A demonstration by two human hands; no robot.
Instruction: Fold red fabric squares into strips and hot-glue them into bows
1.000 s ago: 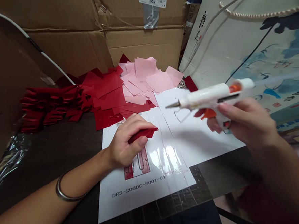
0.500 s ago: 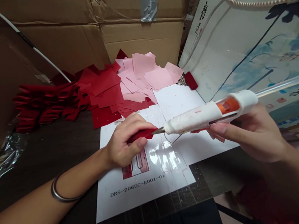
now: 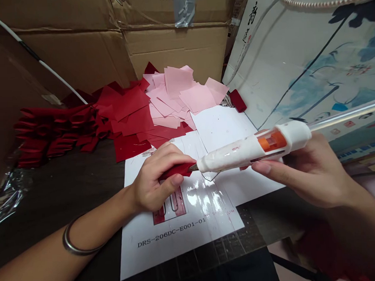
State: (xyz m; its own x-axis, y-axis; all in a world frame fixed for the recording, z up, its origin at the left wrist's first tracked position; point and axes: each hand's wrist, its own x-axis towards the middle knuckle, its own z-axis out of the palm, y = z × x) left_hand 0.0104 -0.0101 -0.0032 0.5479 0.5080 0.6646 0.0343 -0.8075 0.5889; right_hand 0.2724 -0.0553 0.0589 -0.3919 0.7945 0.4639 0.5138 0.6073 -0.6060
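Between the thumb and fingers of my left hand is a folded red piece, held above a printed white sheet. My right hand grips a white glue gun with an orange part and a clear stick at its back. The gun's metal tip meets the open right end of the red piece and is partly hidden in it. A thin wire stand hangs below the nozzle.
Loose red squares and pink squares lie behind my hands. Folded red pieces are stacked at the left. Cardboard stands behind, a painted white panel at the right.
The glue gun and my right hand have moved left, and the gun's tip is further into the end of the red piece. My left hand has hardly moved.
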